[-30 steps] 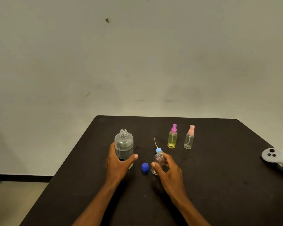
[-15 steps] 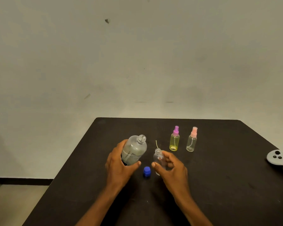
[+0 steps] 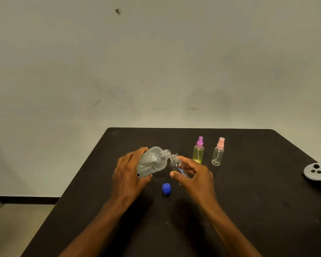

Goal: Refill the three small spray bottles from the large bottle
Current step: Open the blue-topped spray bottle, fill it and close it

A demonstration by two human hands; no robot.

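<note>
1. Head view: my left hand [image 3: 127,175] grip holds the large bottle [image 3: 152,162], tilted, uncapped.
2. Its mouth is just beside the open neck of the small bottle [image 3: 175,164], gripped by my right hand [image 3: 195,175].
3. Blue cap [image 3: 166,188] on bench [image 3: 258,210], near side of large bottle.
4. Yellow spray bottle [image 3: 198,151] and clear spray bottle [image 3: 218,152] upright, right of it.

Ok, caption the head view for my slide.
Left hand tips large bottle toward open small bottle held in right hand.
</note>
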